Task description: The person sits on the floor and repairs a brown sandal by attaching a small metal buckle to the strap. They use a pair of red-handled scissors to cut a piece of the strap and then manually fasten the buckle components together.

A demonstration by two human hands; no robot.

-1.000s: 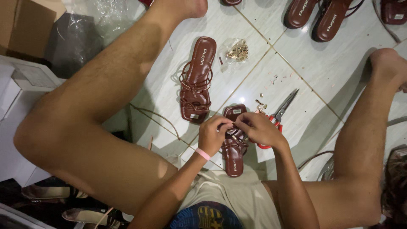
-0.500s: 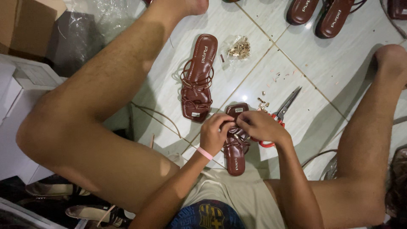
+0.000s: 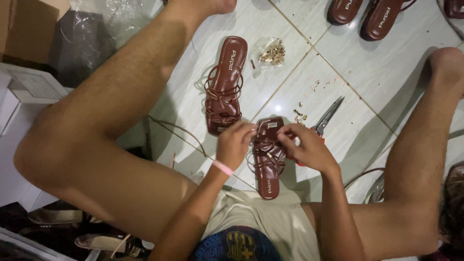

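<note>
Both hands, the left hand (image 3: 235,145) and the right hand (image 3: 305,147), stay pinched on the straps of the brown sandal (image 3: 268,157) on the tiled floor (image 3: 386,72). Little has shifted since a second ago. Scissors (image 3: 325,121) lie just beside.

Brown strappy sandal (image 3: 268,159) on tiles

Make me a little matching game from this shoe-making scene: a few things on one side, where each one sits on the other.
Things:
1. sandal being worked on
2. finished sandal
3. scissors
4. bag of gold fittings

Places:
A. on the tile just past the right hand
B. between the left hand and the right hand
C. beside the finished sandal's heel end
D. lying alone on the floor beside the bent leg

Pairs: 1-B, 2-D, 3-A, 4-C
</note>
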